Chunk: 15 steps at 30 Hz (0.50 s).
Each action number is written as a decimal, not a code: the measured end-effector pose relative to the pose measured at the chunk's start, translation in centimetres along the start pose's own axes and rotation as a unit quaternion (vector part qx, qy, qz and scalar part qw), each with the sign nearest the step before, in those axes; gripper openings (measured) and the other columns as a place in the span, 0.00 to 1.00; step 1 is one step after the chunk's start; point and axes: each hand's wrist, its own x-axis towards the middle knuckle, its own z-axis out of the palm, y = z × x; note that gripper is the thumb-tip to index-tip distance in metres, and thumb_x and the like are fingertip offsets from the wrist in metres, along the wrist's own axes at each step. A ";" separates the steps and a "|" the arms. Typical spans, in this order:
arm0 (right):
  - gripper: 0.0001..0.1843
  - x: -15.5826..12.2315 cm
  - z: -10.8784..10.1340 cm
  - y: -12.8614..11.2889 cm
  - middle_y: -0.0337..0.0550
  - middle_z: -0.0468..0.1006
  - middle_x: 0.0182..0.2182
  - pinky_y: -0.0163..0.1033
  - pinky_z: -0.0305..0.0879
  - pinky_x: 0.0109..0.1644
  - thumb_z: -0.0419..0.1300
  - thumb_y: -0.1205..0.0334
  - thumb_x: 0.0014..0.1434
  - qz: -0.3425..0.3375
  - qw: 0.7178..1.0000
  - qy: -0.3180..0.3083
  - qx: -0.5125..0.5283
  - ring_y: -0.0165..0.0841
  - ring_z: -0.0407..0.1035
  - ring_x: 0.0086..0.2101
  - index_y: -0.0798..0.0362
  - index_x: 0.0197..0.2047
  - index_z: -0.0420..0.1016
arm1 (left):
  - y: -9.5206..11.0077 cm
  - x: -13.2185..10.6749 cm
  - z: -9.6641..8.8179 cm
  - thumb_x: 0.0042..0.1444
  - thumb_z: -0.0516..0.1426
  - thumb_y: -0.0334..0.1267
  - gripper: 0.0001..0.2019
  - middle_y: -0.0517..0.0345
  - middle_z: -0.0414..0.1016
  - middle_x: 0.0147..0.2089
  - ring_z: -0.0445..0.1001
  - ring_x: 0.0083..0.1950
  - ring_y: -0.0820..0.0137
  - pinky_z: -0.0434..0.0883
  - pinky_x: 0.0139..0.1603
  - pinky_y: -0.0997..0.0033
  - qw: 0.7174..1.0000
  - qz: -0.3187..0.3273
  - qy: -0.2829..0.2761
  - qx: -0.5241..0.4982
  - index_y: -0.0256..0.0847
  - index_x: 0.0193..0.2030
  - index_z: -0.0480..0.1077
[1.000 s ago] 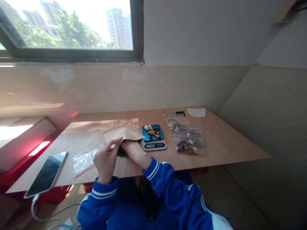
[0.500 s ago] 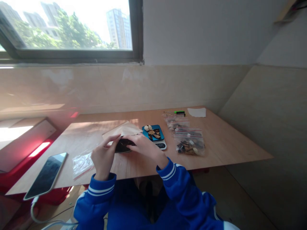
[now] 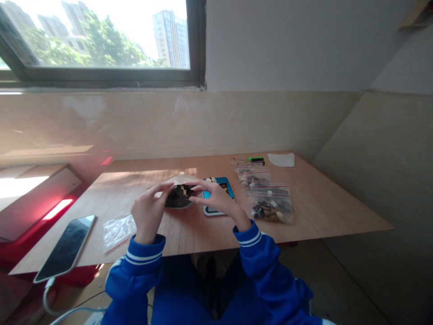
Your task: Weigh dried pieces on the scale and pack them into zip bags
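a brown paper pouch (image 3: 177,198) is held over the tabletop (image 3: 321,212) between the left hand (image 3: 149,213) and the right hand (image 3: 219,199), both hands closed on it, with its edges gripped by the fingers. dark pieces (image 3: 179,196) are seen at the pouch's mouth. a blue scale (image 3: 229,189) is shown just beyond the right hand and partly hidden by it. zip bags of mixed pieces (image 3: 270,205) are laid to the right, and a clear zip bag (image 3: 118,232) and a phone (image 3: 65,241) to the left.
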 end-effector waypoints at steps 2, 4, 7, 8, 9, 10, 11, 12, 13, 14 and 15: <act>0.26 -0.3 -1.0 0.6 0.43 0.79 0.45 0.42 0.69 0.51 0.63 0.60 0.56 0.010 0.999 0.026 0.035 0.34 0.74 0.45 0.49 0.57 0.68 | -0.1 0.1 0.0 0.51 0.59 0.53 0.13 0.61 0.75 0.22 0.74 0.28 0.65 0.60 0.28 0.71 1.000 0.002 0.011 0.006 0.55 0.39 0.79; 0.28 -0.7 -2.5 1.5 0.44 0.80 0.44 0.41 0.70 0.50 0.63 0.58 0.56 0.030 0.996 0.059 0.058 0.35 0.74 0.45 0.49 0.59 0.66 | -0.3 0.1 -0.1 0.51 0.58 0.54 0.13 0.61 0.75 0.21 0.74 0.28 0.65 0.60 0.27 0.71 1.000 0.003 0.016 0.002 0.55 0.39 0.79; 0.28 -0.9 -5.6 3.8 0.46 0.79 0.46 0.41 0.70 0.50 0.62 0.58 0.56 0.049 0.991 0.122 0.018 0.36 0.74 0.46 0.50 0.60 0.65 | -0.7 0.0 -0.2 0.52 0.58 0.54 0.13 0.63 0.74 0.20 0.74 0.27 0.66 0.61 0.28 0.72 1.000 0.005 0.014 -0.012 0.55 0.40 0.79; 0.27 -0.8 -6.7 4.7 0.47 0.78 0.48 0.41 0.70 0.50 0.62 0.60 0.56 0.053 0.989 0.136 -0.019 0.36 0.74 0.46 0.51 0.59 0.66 | -0.9 -0.1 -0.2 0.52 0.58 0.54 0.13 0.63 0.74 0.20 0.74 0.27 0.67 0.61 0.28 0.72 1.000 0.005 0.014 -0.016 0.55 0.40 0.79; 0.26 -0.5 -7.8 5.6 0.49 0.77 0.51 0.41 0.70 0.51 0.62 0.62 0.56 0.061 0.986 0.138 -0.069 0.35 0.74 0.46 0.52 0.58 0.68 | -1.0 -0.1 -0.2 0.52 0.58 0.53 0.13 0.64 0.74 0.20 0.74 0.27 0.67 0.61 0.28 0.72 1.000 0.004 0.014 -0.019 0.56 0.40 0.79; 0.24 -0.2 -8.7 6.6 0.50 0.75 0.52 0.40 0.70 0.51 0.61 0.64 0.56 0.074 0.981 0.126 -0.124 0.35 0.74 0.46 0.53 0.57 0.69 | -1.1 -0.2 -0.2 0.51 0.59 0.54 0.13 0.64 0.74 0.20 0.75 0.27 0.67 0.62 0.28 0.72 1.000 0.002 0.015 -0.019 0.56 0.40 0.79; 0.23 0.1 -9.5 7.5 0.51 0.75 0.53 0.40 0.70 0.51 0.60 0.67 0.56 0.089 0.974 0.106 -0.177 0.34 0.74 0.46 0.55 0.57 0.69 | -1.1 -0.2 -0.2 0.51 0.59 0.54 0.13 0.64 0.74 0.20 0.75 0.27 0.67 0.62 0.28 0.72 1.000 -0.001 0.016 -0.019 0.57 0.40 0.79; 0.23 0.5 -10.1 8.4 0.53 0.75 0.53 0.39 0.70 0.51 0.60 0.69 0.56 0.104 0.966 0.083 -0.221 0.34 0.74 0.46 0.56 0.56 0.70 | -1.2 -0.3 -0.2 0.51 0.59 0.54 0.13 0.64 0.74 0.20 0.75 0.27 0.67 0.62 0.28 0.72 1.000 -0.002 0.017 -0.018 0.57 0.41 0.79; 0.23 0.9 -10.6 9.2 0.54 0.76 0.51 0.39 0.70 0.51 0.60 0.72 0.56 0.117 0.958 0.062 -0.254 0.35 0.74 0.46 0.58 0.56 0.70 | -1.2 -0.3 -0.2 0.51 0.59 0.54 0.13 0.64 0.74 0.20 0.75 0.27 0.67 0.62 0.28 0.72 1.000 -0.002 0.018 -0.018 0.57 0.41 0.79; 0.23 1.3 -10.9 9.9 0.55 0.77 0.50 0.40 0.69 0.51 0.60 0.74 0.54 0.125 0.952 0.045 -0.275 0.36 0.74 0.46 0.59 0.54 0.72 | -1.2 -0.4 -0.1 0.51 0.59 0.53 0.13 0.64 0.74 0.20 0.75 0.27 0.66 0.62 0.28 0.72 1.000 -0.001 0.018 -0.019 0.57 0.41 0.79; 0.22 1.6 -11.1 10.5 0.55 0.78 0.48 0.40 0.69 0.51 0.60 0.76 0.53 0.129 0.949 0.033 -0.286 0.37 0.74 0.47 0.59 0.53 0.73 | -1.2 -0.4 -0.1 0.52 0.59 0.53 0.13 0.64 0.74 0.20 0.75 0.27 0.66 0.62 0.28 0.72 1.000 -0.001 0.018 -0.021 0.57 0.41 0.79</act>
